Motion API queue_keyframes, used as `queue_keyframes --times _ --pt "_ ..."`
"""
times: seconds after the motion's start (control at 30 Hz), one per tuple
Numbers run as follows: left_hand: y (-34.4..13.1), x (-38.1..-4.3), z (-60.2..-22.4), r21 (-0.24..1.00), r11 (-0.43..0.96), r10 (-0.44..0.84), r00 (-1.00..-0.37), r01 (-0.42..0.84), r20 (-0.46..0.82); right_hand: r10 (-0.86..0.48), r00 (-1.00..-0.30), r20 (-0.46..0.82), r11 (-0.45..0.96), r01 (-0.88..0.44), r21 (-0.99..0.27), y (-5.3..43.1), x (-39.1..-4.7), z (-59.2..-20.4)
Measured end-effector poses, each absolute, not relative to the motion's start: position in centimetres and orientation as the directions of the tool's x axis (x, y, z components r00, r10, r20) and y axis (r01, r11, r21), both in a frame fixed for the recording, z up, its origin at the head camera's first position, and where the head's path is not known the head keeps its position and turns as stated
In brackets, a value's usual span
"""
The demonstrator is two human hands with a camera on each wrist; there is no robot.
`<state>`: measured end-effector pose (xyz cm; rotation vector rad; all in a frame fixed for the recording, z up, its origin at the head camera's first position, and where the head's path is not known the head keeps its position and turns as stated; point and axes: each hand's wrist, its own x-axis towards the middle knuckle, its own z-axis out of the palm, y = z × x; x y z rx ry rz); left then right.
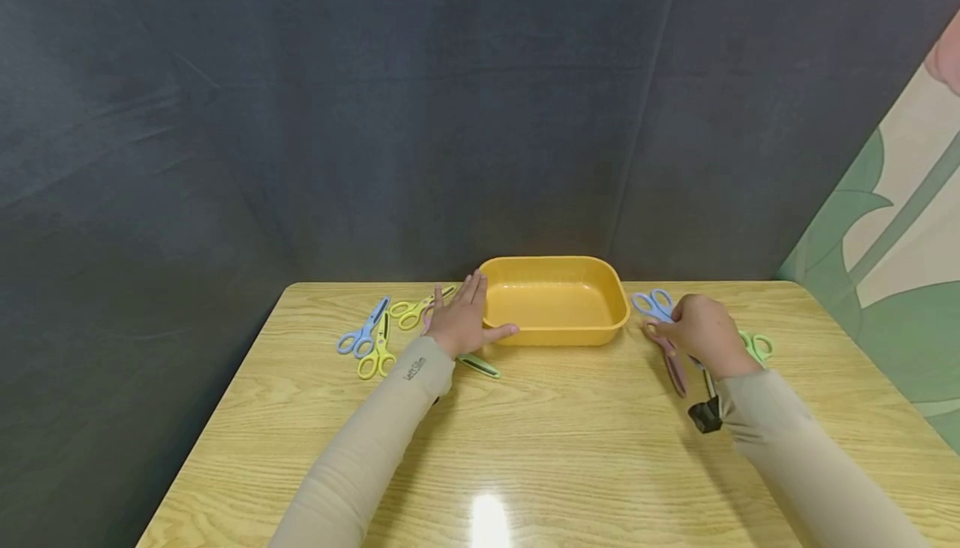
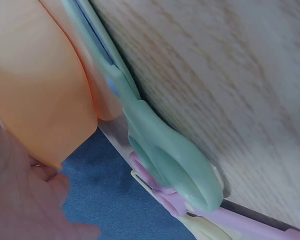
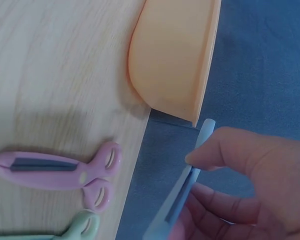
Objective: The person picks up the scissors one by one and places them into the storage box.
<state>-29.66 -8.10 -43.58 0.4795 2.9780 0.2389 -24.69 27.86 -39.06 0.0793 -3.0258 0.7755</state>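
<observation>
A yellow plastic tub point(image 1: 555, 335) stands at the back of the wooden table. My left hand point(image 1: 461, 321) rests at its left rim with fingers extended and thumb spread along the front. Beside that hand, green scissors point(image 2: 165, 145) lie close to the tub, and purple scissors point(image 2: 250, 223) show partly under them. Right of the tub, my right hand point(image 1: 705, 333) pinches blue scissors point(image 3: 177, 200) between thumb and fingers, above the table in the right wrist view. Pink scissors point(image 3: 50, 170) lie just below, with green scissors point(image 1: 757, 347) partly hidden behind the hand.
Left of the tub lie blue scissors point(image 1: 363, 333), yellow scissors point(image 1: 378, 352) and another yellow pair point(image 1: 408, 311). A dark cloth point(image 1: 450, 115) hangs behind the table's back edge. At the right is a wall with painted leaves point(image 1: 900, 323).
</observation>
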Motion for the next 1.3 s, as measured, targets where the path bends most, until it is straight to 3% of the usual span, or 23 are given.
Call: queue_keyframes --times 1.0,1.3 --pt "-8.2 -29.1 -43.1 0.158 0.944 0.308 -0.945 0.289 -0.11 -0.094 -0.976 0.195 0.863 -0.178 -0.473 25.6 -26.3 -37.1" --pt "-8.0 -28.9 -42.7 0.147 0.943 0.316 -0.943 0.299 -0.108 -0.081 -0.979 0.189 0.861 -0.165 -0.482 25.1 -26.7 -37.1"
